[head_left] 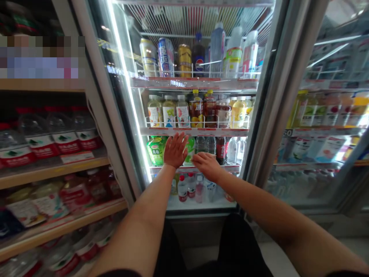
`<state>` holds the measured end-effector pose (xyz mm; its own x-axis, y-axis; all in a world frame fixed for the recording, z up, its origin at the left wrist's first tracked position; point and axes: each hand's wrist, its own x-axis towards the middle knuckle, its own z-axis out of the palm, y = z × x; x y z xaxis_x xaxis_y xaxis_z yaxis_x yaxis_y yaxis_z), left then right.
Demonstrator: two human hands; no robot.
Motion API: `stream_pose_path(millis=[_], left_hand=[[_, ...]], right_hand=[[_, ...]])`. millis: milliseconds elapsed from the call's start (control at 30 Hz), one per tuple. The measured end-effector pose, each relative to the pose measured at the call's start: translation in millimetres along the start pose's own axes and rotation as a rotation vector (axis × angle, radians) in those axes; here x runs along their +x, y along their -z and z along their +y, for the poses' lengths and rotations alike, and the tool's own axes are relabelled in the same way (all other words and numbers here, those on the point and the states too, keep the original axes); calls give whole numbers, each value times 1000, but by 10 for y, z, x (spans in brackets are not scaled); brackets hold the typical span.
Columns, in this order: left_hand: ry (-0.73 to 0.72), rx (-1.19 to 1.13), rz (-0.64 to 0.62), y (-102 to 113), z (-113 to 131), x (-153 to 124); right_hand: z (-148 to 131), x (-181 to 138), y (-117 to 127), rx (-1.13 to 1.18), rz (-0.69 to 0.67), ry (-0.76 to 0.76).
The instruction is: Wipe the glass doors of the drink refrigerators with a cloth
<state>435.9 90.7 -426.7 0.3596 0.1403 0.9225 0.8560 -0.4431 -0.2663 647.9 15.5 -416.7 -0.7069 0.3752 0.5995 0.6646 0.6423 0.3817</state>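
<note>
My left hand (175, 150) is raised before the lit drinks fridge, fingers stretched upward and holding nothing. To its right my right hand (208, 165) points leftward, its back toward me and its fingers slightly bent; nothing shows in it. Beyond both hands lies the third fridge shelf, with a green pack (156, 151), a green-labelled bottle (189, 150) partly hidden between the hands, and dark bottles (220, 149). Reflections suggest a glass pane in front of the drinks. Whether either hand touches it, I cannot tell.
Cans (185, 60) and tall bottles stand on the upper shelf, juice and tea bottles (196, 107) on the one below. Small red-capped bottles (182, 189) are at the bottom. Wooden shelves (100, 163) with bottles flank the left; another glass-fronted fridge (314, 150) is at right.
</note>
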Motion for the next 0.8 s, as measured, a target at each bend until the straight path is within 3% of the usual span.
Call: stream_pose_path(millis=[100, 233, 433, 633, 800], left_hand=[[-4, -21, 26, -8, 1, 0], [-54, 32, 78, 7, 4, 16], [-81, 76, 103, 25, 4, 19], [-38, 11, 65, 1, 2, 6], [-73, 49, 102, 17, 5, 18]], right_hand=[[23, 68, 17, -17, 20, 24], [64, 144, 39, -18, 162, -97], [75, 181, 110, -29, 33, 30], [225, 387, 299, -65, 207, -168], [258, 395, 350, -28, 71, 17]])
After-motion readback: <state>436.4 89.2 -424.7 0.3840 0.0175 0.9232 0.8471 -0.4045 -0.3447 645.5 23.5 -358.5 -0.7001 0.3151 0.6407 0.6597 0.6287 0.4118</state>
